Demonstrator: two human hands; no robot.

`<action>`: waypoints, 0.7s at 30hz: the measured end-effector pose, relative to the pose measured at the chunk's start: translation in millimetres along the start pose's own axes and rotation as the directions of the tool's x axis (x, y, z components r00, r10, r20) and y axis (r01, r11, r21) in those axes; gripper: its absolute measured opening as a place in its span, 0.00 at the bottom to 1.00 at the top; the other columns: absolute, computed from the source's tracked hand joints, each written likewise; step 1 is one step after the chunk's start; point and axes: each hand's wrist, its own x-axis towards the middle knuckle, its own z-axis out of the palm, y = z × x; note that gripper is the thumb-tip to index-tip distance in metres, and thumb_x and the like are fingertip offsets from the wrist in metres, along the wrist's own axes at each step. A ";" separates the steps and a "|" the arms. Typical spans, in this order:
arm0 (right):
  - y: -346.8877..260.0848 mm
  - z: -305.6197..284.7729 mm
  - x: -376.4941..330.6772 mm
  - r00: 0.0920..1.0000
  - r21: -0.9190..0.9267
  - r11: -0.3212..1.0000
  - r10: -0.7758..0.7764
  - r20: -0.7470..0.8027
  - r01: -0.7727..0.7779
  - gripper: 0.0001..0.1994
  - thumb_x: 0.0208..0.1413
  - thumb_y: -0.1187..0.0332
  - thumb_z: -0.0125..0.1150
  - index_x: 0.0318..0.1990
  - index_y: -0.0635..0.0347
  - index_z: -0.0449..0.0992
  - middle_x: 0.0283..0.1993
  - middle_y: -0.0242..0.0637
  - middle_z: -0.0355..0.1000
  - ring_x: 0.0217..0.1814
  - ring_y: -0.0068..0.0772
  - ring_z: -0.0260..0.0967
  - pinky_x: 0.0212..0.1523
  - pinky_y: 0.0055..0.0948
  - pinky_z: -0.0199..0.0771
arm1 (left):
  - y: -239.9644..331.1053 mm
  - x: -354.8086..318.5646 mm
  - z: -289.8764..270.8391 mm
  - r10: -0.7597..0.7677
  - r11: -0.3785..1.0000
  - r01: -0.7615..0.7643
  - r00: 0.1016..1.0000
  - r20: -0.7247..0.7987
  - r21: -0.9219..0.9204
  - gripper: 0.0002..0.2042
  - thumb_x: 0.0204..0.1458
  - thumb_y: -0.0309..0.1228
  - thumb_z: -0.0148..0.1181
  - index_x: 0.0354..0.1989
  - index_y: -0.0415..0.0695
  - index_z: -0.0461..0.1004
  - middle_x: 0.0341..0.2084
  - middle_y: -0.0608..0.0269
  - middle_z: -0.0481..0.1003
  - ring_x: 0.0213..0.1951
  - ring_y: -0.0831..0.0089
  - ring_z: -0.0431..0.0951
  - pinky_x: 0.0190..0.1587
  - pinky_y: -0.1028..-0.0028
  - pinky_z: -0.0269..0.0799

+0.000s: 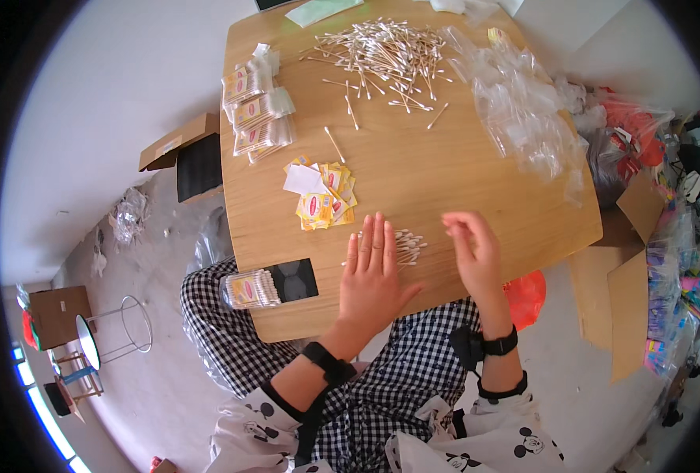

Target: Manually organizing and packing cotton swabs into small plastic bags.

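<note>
My left hand (374, 276) lies flat with its fingers stretched out, over a small bunch of cotton swabs (410, 247) near the table's front edge. Part of that bunch is hidden beneath the hand; white tips stick out on its right. To the right of the bunch, a little apart from it, is my right hand (477, 251), slightly blurred, its fingers loosely bent and holding nothing visible. Beyond my left hand lies a pile of yellow and white cards (318, 206). One single swab (335, 145) rests just behind the cards.
A large heap of loose swabs (389, 51) covers the table's far middle. Filled packs (257, 110) are stacked at the far left; clear plastic bags (515, 102) lie along the right. One swab pack (251, 289) sits beside a black pad (295, 280) at the front left corner.
</note>
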 end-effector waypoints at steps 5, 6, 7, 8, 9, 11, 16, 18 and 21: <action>20.0 -11.7 -45.3 0.977 0.140 0.979 0.165 -0.135 -0.146 0.06 0.62 0.76 0.48 0.43 0.64 0.72 0.37 0.35 0.72 0.36 0.23 0.69 0.39 0.21 0.71 | 14.3 19.7 16.6 -0.092 0.993 0.095 0.995 -0.038 0.069 0.49 0.49 0.60 0.51 0.64 0.26 0.47 0.67 0.40 0.46 0.70 0.53 0.44 0.68 0.56 0.41; 21.9 -10.8 -52.6 0.974 0.151 0.975 0.185 -0.134 -0.164 0.06 0.61 0.76 0.49 0.43 0.64 0.71 0.37 0.35 0.72 0.35 0.23 0.69 0.39 0.22 0.70 | 13.5 24.6 18.3 -0.092 0.992 0.098 0.993 -0.075 0.079 0.49 0.49 0.60 0.51 0.64 0.26 0.48 0.67 0.40 0.47 0.69 0.53 0.44 0.68 0.56 0.41; 23.0 -9.3 -57.4 0.970 0.163 0.970 0.204 -0.131 -0.182 0.07 0.61 0.76 0.49 0.44 0.64 0.71 0.37 0.35 0.72 0.35 0.23 0.69 0.39 0.22 0.70 | 10.7 27.6 18.1 -0.094 0.992 0.100 0.993 -0.070 0.081 0.49 0.49 0.60 0.51 0.64 0.26 0.48 0.67 0.40 0.47 0.69 0.53 0.44 0.68 0.56 0.41; 23.5 -9.6 -60.3 0.969 0.163 0.968 0.212 -0.129 -0.191 0.07 0.61 0.76 0.49 0.44 0.64 0.71 0.37 0.35 0.72 0.35 0.23 0.69 0.39 0.22 0.70 | 7.7 29.5 17.0 -0.049 0.995 0.054 0.997 -0.066 0.085 0.49 0.49 0.61 0.50 0.64 0.26 0.48 0.67 0.40 0.47 0.69 0.53 0.44 0.69 0.56 0.41; 23.3 -9.1 -62.2 0.970 0.137 0.974 0.199 -0.141 -0.180 0.07 0.61 0.76 0.49 0.44 0.64 0.71 0.37 0.36 0.72 0.35 0.23 0.69 0.39 0.22 0.70 | 5.6 28.0 15.8 -0.004 0.996 0.010 0.998 -0.062 0.087 0.49 0.49 0.61 0.50 0.64 0.26 0.48 0.67 0.40 0.47 0.69 0.53 0.44 0.69 0.56 0.41; 19.6 -10.4 -64.3 0.968 0.101 0.979 0.191 -0.161 -0.176 0.07 0.60 0.77 0.49 0.44 0.64 0.71 0.38 0.36 0.72 0.35 0.24 0.69 0.39 0.22 0.71 | 12.5 7.8 13.4 0.026 0.997 -0.026 1.000 0.004 0.077 0.49 0.49 0.61 0.49 0.64 0.26 0.48 0.67 0.40 0.47 0.69 0.53 0.44 0.69 0.56 0.41; 17.2 7.9 -66.3 0.983 0.115 0.987 0.129 -0.130 -0.114 0.08 0.59 0.79 0.49 0.44 0.64 0.72 0.39 0.36 0.73 0.35 0.24 0.70 0.39 0.22 0.71 | 21.4 -43.5 9.8 0.069 0.996 -0.075 0.993 0.099 0.052 0.49 0.46 0.63 0.50 0.64 0.29 0.50 0.67 0.41 0.47 0.69 0.53 0.45 0.68 0.55 0.41; 13.8 11.8 -66.5 0.984 0.125 0.986 0.126 -0.123 -0.110 0.08 0.59 0.79 0.49 0.44 0.64 0.72 0.39 0.37 0.73 0.35 0.25 0.70 0.38 0.22 0.71 | 20.5 -40.9 9.9 0.052 0.997 -0.056 0.995 0.090 0.047 0.49 0.46 0.63 0.50 0.64 0.29 0.50 0.67 0.42 0.47 0.69 0.53 0.45 0.68 0.55 0.41; 7.4 14.2 -66.8 0.985 0.126 0.985 0.135 -0.104 -0.121 0.07 0.59 0.78 0.50 0.44 0.64 0.71 0.39 0.37 0.72 0.36 0.26 0.70 0.38 0.22 0.71 | 10.3 -22.2 9.6 0.020 0.999 -0.022 0.999 0.042 0.042 0.49 0.46 0.62 0.51 0.64 0.29 0.50 0.67 0.42 0.48 0.69 0.53 0.45 0.68 0.55 0.42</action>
